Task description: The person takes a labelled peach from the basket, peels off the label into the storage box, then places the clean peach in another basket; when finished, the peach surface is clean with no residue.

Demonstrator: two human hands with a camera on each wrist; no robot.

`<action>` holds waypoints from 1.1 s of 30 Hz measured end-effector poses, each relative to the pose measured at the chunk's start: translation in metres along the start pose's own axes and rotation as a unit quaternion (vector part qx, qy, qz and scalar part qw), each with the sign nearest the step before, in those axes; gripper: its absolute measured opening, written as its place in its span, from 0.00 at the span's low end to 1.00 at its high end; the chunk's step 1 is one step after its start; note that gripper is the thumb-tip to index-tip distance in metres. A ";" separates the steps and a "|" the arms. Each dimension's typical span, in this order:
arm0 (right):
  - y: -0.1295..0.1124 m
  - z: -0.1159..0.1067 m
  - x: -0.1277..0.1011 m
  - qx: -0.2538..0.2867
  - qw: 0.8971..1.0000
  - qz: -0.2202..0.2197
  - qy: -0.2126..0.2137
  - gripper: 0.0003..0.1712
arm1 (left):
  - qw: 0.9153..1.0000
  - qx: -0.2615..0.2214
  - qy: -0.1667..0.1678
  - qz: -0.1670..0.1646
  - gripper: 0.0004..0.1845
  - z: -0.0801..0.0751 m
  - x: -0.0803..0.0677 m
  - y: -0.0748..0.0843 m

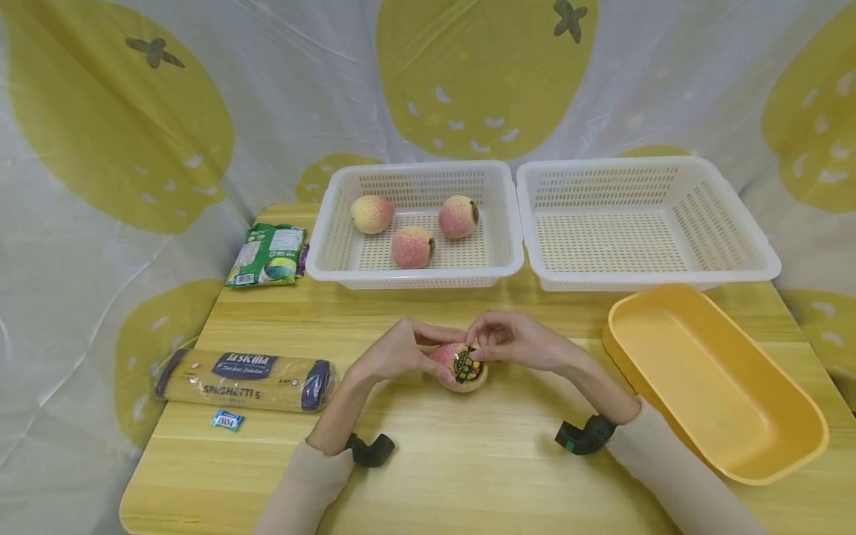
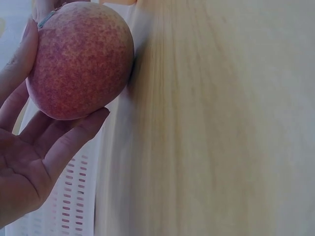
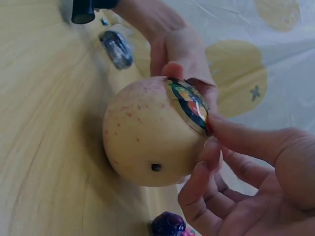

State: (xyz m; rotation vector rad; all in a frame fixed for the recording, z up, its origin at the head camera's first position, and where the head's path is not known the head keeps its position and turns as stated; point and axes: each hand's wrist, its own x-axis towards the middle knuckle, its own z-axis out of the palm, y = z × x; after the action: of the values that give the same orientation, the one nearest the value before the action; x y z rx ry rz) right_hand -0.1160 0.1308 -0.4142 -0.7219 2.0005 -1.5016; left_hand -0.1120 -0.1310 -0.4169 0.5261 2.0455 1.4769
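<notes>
A pink and cream peach [image 1: 471,386] is between both hands, just above or on the table. My left hand [image 1: 403,354] holds it from the left, the thumb at the sticker's near side and fingers behind. A dark oval sticker [image 3: 189,104] with a colourful print lies on its upper side. My right hand [image 1: 521,343] pinches the sticker's edge between thumb and forefinger, its other fingers curled beside the fruit. In the left wrist view the peach [image 2: 81,64] shows its red side, with the left fingers spread under it.
Behind stand two white baskets; the left basket [image 1: 414,279] holds three peaches, and the right basket [image 1: 655,281] is beside it. An orange tub [image 1: 715,386] sits at right. At left lie a green packet [image 1: 269,255], a spaghetti pack [image 1: 244,381] and a small blue wrapper [image 1: 227,420].
</notes>
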 end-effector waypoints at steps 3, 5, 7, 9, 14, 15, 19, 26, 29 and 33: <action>0.001 -0.002 0.001 0.006 1.000 -0.005 -0.025 0.09 | 1.000 0.005 -0.006 -0.002 0.32 0.001 0.000 0.002; 0.000 -0.003 0.001 0.006 0.999 -0.003 -0.034 0.08 | 1.000 0.006 -0.008 -0.001 0.31 0.002 0.000 0.003; 0.000 -0.004 0.001 0.003 0.999 -0.003 -0.036 0.08 | 1.000 0.006 -0.008 -0.002 0.31 0.002 0.000 0.004; -0.002 -0.004 0.000 0.004 0.999 0.001 -0.034 0.08 | 1.000 0.002 -0.008 -0.004 0.32 0.002 0.000 0.004; -0.002 -0.002 0.001 0.022 0.999 0.021 -0.026 0.08 | 1.000 0.001 -0.005 -0.012 0.32 0.002 0.001 0.004; -0.002 -0.001 0.001 0.023 0.999 0.025 -0.022 0.07 | 1.000 0.002 -0.005 -0.012 0.32 0.002 0.000 0.004; -0.004 0.002 0.003 -0.007 1.000 0.030 -0.002 0.06 | 1.000 0.008 -0.006 -0.010 0.32 0.002 0.000 0.004; -0.013 0.015 -0.002 -0.115 0.991 -0.012 0.064 0.04 | 1.000 -0.007 -0.005 -0.010 0.32 0.001 0.000 0.002; -0.017 0.021 -0.006 -0.154 0.983 -0.020 0.095 0.04 | 1.000 -0.008 -0.006 -0.007 0.32 0.001 0.000 0.001; -0.024 0.025 -0.009 -0.167 0.979 -0.017 0.116 0.04 | 1.000 -0.007 -0.003 -0.007 0.31 0.000 -0.001 0.001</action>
State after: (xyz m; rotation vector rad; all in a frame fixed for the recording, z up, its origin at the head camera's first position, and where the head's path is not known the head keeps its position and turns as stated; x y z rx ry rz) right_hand -0.0897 0.1140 -0.3965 -0.7421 2.4664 -1.3336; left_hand -0.1116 -0.1312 -0.4163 0.5101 2.0281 1.4791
